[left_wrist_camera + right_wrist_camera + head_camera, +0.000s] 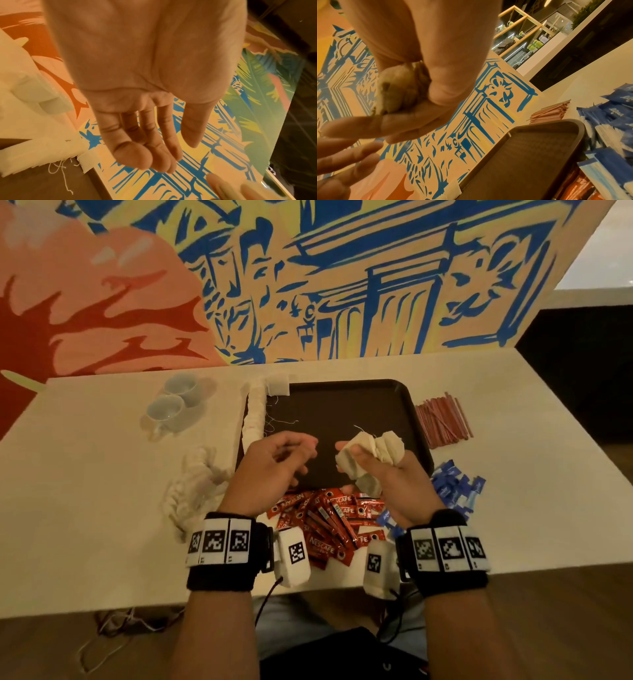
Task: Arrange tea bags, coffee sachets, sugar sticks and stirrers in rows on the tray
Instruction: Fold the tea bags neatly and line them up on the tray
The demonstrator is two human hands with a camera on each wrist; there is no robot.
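A dark brown tray lies on the pale table. Along its left edge runs a row of white tea bags. My right hand hovers over the tray's near side and grips a bunch of tea bags, seen as a crumpled wad of tea bags in the right wrist view. My left hand floats beside it, palm up, fingers loosely curled and holding nothing. Red coffee sachets lie heaped in front of the tray, blue sugar sticks to its right, pink stirrers farther right.
A loose heap of more tea bags sits left of the tray. Two white cups stand at the back left. A painted wall panel rises behind the table. The table's near edge runs close to my body.
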